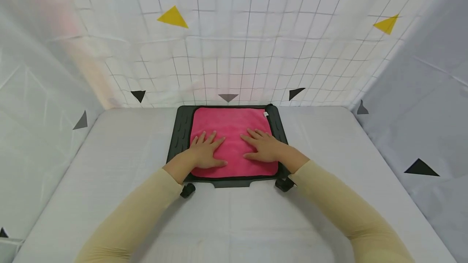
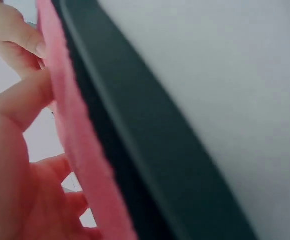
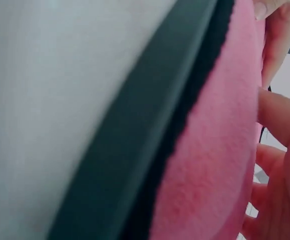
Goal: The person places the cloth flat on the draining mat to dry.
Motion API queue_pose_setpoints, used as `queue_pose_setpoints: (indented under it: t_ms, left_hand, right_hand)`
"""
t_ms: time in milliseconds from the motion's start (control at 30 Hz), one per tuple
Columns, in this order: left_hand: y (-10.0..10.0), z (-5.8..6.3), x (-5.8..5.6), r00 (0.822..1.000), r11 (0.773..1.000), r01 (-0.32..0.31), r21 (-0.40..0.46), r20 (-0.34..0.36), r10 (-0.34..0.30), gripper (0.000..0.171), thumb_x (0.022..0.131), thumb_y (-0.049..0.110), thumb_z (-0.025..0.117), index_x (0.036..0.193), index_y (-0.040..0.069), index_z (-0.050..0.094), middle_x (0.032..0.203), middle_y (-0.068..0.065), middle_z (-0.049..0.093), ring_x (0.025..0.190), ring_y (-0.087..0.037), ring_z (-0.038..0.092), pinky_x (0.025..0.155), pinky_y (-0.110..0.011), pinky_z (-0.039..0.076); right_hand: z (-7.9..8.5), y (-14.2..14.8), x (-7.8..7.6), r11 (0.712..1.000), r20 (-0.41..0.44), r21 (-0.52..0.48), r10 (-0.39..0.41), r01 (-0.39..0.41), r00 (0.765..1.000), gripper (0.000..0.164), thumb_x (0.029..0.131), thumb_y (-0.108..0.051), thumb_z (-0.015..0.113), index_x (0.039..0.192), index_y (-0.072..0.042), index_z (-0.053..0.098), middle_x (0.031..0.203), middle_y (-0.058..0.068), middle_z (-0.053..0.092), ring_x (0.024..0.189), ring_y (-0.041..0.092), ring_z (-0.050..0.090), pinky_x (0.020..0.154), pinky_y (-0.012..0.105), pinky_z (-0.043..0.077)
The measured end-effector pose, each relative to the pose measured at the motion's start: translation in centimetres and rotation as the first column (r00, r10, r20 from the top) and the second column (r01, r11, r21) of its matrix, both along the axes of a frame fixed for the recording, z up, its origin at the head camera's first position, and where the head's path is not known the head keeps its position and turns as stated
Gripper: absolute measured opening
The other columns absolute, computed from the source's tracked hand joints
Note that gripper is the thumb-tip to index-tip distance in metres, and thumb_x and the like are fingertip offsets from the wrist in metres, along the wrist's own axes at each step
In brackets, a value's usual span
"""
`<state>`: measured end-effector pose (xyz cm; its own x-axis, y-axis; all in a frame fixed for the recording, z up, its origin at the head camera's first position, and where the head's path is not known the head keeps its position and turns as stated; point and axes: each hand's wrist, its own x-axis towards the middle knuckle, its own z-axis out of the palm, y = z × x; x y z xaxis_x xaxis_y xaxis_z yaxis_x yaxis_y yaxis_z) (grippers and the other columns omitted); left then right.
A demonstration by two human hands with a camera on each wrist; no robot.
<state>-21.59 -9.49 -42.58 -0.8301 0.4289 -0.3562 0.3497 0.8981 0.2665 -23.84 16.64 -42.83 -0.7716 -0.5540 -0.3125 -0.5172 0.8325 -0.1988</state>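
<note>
A pink plush cloth [image 1: 232, 123] with dark edging and a small white tag [image 1: 265, 114] lies spread out over a black ridged tray [image 1: 179, 133]. On the cloth's left half rests my left hand [image 1: 206, 152], its fingers straight and spread. My right hand [image 1: 264, 148] lies likewise on the right half, thumb turned inward. The two hands are apart, and neither grips anything. From the left wrist, the pink cloth [image 2: 77, 120] and the tray's dark rim [image 2: 139, 115] run along beside the fingers. The right wrist view has the cloth [image 3: 205, 150] and dark rim [image 3: 129, 120] too.
The tray sits on a white-covered table [image 1: 234, 222], close to the gridded back curtain [image 1: 226, 52]. Black wrist devices [image 1: 188, 190] hang below the sleeves. White sheets [image 1: 420, 113] with dark triangles stand at both sides.
</note>
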Motion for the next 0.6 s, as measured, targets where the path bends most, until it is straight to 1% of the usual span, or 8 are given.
queue_pose_setpoints:
  t_ms: [100,200,267,333,400,500,600]
  left_hand:
    - [-0.5,0.1,-0.1,0.999,1.0,-0.011,0.018,-0.035,0.012,0.086,0.092,0.062,0.058,0.161,0.022,0.025,0.167,-0.017,0.008,0.151,-0.046,-0.001,0.119,-0.061,0.004]
    - [-1.2,0.2,0.0,0.997,0.998,-0.058,0.014,-0.052,0.059,0.082,0.095,0.058,0.058,0.16,0.019,0.027,0.166,-0.02,0.009,0.151,-0.046,0.0,0.119,-0.061,0.004]
    - [-1.8,0.2,-0.1,0.994,0.996,-0.09,-0.013,-0.057,0.089,0.083,0.095,0.058,0.056,0.16,0.018,0.025,0.166,-0.022,0.009,0.151,-0.046,0.001,0.119,-0.062,0.004]
    - [-2.3,0.4,-0.1,0.992,0.993,-0.12,-0.025,-0.043,0.118,0.084,0.095,0.059,0.055,0.161,0.017,0.023,0.165,-0.022,0.008,0.15,-0.047,0.002,0.118,-0.064,0.004]
    - [-2.6,0.3,-0.2,0.991,0.99,-0.134,-0.048,-0.018,0.133,0.086,0.095,0.061,0.053,0.162,0.018,0.02,0.166,-0.022,0.006,0.151,-0.047,0.001,0.118,-0.065,0.002]
    - [-3.0,0.5,-0.2,0.993,0.991,-0.121,-0.055,0.004,0.121,0.088,0.094,0.064,0.051,0.162,0.019,0.017,0.166,-0.021,0.004,0.151,-0.047,0.0,0.117,-0.066,0.001]
    - [-3.6,0.4,-0.3,0.997,0.996,-0.083,-0.042,0.005,0.083,0.09,0.093,0.066,0.051,0.162,0.019,0.017,0.167,-0.02,0.003,0.151,-0.047,0.0,0.116,-0.067,0.001]
  right_hand:
    - [0.2,0.9,-0.4,0.998,0.0,-0.065,-0.015,0.015,1.0,0.077,0.098,-0.056,0.053,0.16,-0.019,0.026,0.166,0.018,0.015,0.151,0.043,0.01,0.119,0.056,0.018]
    - [0.3,2.0,-0.8,0.993,-0.029,-0.108,-0.054,0.051,0.998,0.073,0.1,-0.052,0.053,0.159,-0.015,0.03,0.164,0.022,0.018,0.15,0.045,0.013,0.118,0.058,0.021]
    - [0.3,2.5,-1.1,0.992,-0.049,-0.111,-0.072,0.066,0.996,0.071,0.101,-0.049,0.053,0.158,-0.014,0.031,0.163,0.024,0.019,0.149,0.046,0.014,0.117,0.059,0.02]
    - [0.2,2.9,-1.3,0.993,-0.061,-0.092,-0.079,0.074,0.995,0.071,0.101,-0.048,0.052,0.159,-0.013,0.03,0.163,0.025,0.019,0.149,0.047,0.015,0.116,0.062,0.02]
    - [0.1,3.3,-1.3,0.995,-0.053,-0.067,-0.081,0.077,0.995,0.071,0.101,-0.048,0.052,0.159,-0.014,0.028,0.163,0.023,0.018,0.15,0.044,0.014,0.116,0.065,0.019]
    - [-0.1,4.0,-1.4,0.996,-0.036,-0.035,-0.079,0.078,0.996,0.073,0.101,-0.049,0.052,0.16,-0.015,0.026,0.164,0.021,0.017,0.151,0.041,0.012,0.114,0.068,0.017]
    - [-0.1,4.7,-1.5,0.997,-0.015,-0.017,-0.075,0.075,0.997,0.075,0.101,-0.051,0.051,0.161,-0.016,0.024,0.165,0.019,0.015,0.151,0.042,0.009,0.114,0.068,0.016]
